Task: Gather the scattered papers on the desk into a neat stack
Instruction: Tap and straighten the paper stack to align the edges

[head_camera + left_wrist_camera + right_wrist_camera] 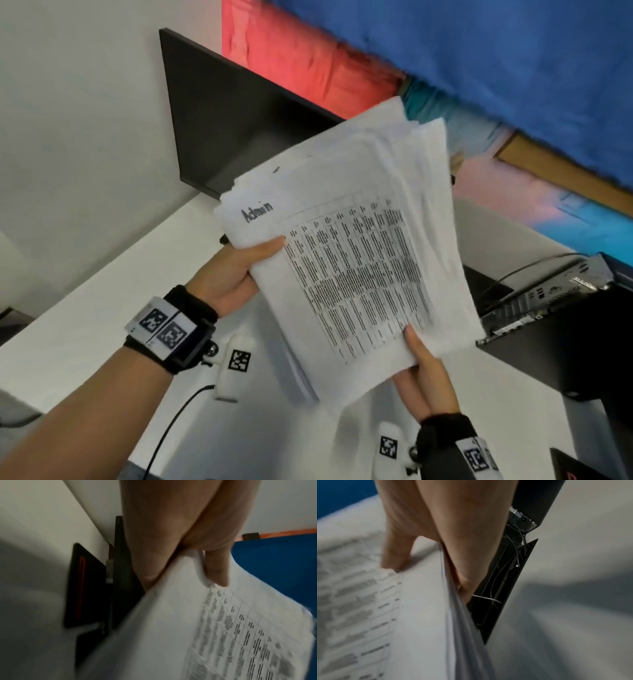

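Note:
A loose bundle of white papers point(349, 260) hangs in the air above the white desk point(78, 308), its edges fanned and uneven. The top sheet carries a printed table and the handwritten word "Admin". My left hand point(239, 270) pinches the bundle's upper left corner, thumb on top point(216, 568) and fingers underneath. My right hand point(421, 373) pinches the lower right edge the same way, thumb point(397, 555) on the printed sheet point(359, 601), fingers below. In the left wrist view the paper point(188, 635) fills the lower right.
A dark monitor point(233, 120) stands at the back left of the desk. A black computer case point(561, 325) with cables sits on the right, and a black cable tray point(505, 581) lies under the bundle. A black cord point(171, 428) runs over the desk's front edge.

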A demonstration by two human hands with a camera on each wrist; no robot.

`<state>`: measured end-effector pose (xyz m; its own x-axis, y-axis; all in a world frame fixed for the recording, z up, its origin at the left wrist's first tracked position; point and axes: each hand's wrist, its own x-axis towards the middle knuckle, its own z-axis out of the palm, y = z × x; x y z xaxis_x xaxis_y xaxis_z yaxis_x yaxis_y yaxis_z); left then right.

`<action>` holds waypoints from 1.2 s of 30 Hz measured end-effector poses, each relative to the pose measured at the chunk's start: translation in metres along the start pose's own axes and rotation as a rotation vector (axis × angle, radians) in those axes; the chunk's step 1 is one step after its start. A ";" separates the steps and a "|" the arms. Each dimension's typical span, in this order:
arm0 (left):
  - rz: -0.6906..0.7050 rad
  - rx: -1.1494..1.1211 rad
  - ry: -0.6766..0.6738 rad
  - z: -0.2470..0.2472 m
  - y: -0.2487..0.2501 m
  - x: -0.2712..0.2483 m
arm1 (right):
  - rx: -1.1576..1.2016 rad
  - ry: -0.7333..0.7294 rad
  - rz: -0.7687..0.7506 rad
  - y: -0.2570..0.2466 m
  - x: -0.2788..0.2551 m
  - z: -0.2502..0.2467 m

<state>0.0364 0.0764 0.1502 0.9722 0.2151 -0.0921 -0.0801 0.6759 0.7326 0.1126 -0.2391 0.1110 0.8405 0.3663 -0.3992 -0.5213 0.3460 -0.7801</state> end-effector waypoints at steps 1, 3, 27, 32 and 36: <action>-0.016 -0.012 -0.001 -0.007 0.002 -0.002 | -0.027 0.007 -0.043 -0.009 -0.001 0.001; -0.058 0.010 0.012 -0.029 0.013 -0.003 | -0.129 0.071 -0.106 -0.024 -0.003 -0.001; -0.049 0.625 0.486 -0.028 -0.080 0.030 | -0.473 0.472 -0.171 0.041 0.033 -0.033; 0.087 0.585 0.453 -0.023 -0.073 0.030 | -0.453 0.414 -0.273 0.018 0.029 -0.019; 0.148 0.710 0.423 -0.033 -0.061 0.026 | -0.542 0.390 -0.254 0.017 0.023 -0.031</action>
<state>0.0591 0.0646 0.0810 0.7867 0.6087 -0.1030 0.0949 0.0457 0.9944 0.1275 -0.2514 0.0735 0.9707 -0.0391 -0.2373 -0.2404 -0.1356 -0.9612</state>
